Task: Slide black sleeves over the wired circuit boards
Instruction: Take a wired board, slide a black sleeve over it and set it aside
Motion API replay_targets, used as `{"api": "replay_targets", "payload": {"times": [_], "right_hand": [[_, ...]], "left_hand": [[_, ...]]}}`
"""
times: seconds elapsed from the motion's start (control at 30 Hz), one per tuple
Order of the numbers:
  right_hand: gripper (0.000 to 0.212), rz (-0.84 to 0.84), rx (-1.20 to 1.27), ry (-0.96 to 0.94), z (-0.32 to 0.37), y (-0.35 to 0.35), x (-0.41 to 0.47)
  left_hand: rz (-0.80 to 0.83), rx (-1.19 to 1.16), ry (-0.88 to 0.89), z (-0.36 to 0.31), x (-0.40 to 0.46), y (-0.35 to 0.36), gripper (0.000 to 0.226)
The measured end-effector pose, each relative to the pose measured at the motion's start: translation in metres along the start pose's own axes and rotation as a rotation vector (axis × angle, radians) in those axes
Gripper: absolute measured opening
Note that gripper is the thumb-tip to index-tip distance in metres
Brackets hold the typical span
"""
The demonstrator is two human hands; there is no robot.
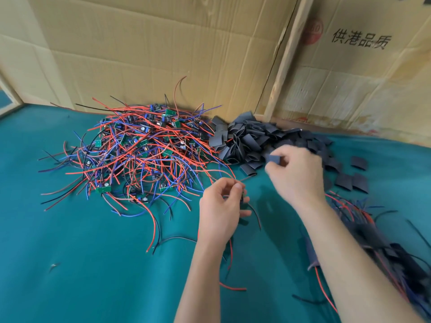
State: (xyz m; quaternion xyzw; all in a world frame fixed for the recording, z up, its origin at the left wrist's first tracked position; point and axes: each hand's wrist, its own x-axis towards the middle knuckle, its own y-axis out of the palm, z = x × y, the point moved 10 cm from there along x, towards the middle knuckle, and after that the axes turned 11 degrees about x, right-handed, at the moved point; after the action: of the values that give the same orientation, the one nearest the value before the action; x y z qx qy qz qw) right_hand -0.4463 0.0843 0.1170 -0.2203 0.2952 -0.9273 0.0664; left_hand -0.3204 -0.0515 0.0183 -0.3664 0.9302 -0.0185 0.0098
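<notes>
A tangled heap of small green circuit boards with red, blue and black wires (140, 148) lies on the green cloth at the back left. Beside it, to the right, sits a pile of flat black sleeves (251, 141). My left hand (221, 210) pinches one wired circuit board (243, 198) just above the cloth, its wires trailing down toward me. My right hand (296, 176) is blurred and pinches a single black sleeve (274, 159) between thumb and fingers, up and to the right of the board, apart from it.
Boards with black sleeves on them and their wires lie heaped at the right edge (384, 243). A few loose sleeves (352, 180) lie right of my hand. Cardboard walls (163, 54) close off the back. Green cloth (81, 264) covers the table.
</notes>
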Motion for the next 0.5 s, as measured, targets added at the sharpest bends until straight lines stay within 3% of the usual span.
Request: {"api": "replay_targets", "payload": {"times": [0.13, 0.3, 0.5], "right_hand": [[0.025, 0.187, -0.066, -0.064, -0.006, 0.023, -0.057], [0.057, 0.331, 0.181, 0.001, -0.019, 0.033, -0.074], [0.04, 0.359, 0.29, 0.051, -0.036, 0.029, -0.076]], "left_hand": [[-0.038, 0.102, 0.035, -0.003, -0.001, -0.005, 0.017], [0.009, 0.317, 0.124, -0.011, -0.005, 0.001, 0.033], [0.04, 0.39, 0.143, -0.013, -0.008, 0.006, 0.049]]}}
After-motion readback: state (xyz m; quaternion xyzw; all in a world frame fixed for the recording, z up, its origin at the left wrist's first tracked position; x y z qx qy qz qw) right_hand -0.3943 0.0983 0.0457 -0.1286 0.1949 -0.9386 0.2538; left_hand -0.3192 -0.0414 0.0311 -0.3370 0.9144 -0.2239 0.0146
